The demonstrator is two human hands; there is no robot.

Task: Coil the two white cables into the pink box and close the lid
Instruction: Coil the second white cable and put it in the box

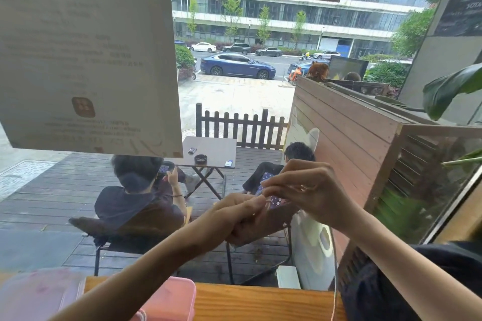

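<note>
Both my hands are raised in front of the window, well above the counter. My left hand (pixel 243 219) is curled and grips a white cable near its fingertips. My right hand (pixel 307 190) pinches the same cable just above the left hand. A thin white cable (pixel 334 268) hangs from my hands down past the counter edge at the right. The pink box (pixel 180 297) sits on the wooden counter at the bottom left, partly behind my left forearm, its translucent lid (pixel 39 294) lying open to the left. A second cable is not visible.
The wooden counter (pixel 260 302) runs along the bottom under a window pane. A paper notice (pixel 86 52) hangs on the glass at the upper left. Outside, two people sit on chairs by a small folding table. A green plant (pixel 448 88) stands at the right.
</note>
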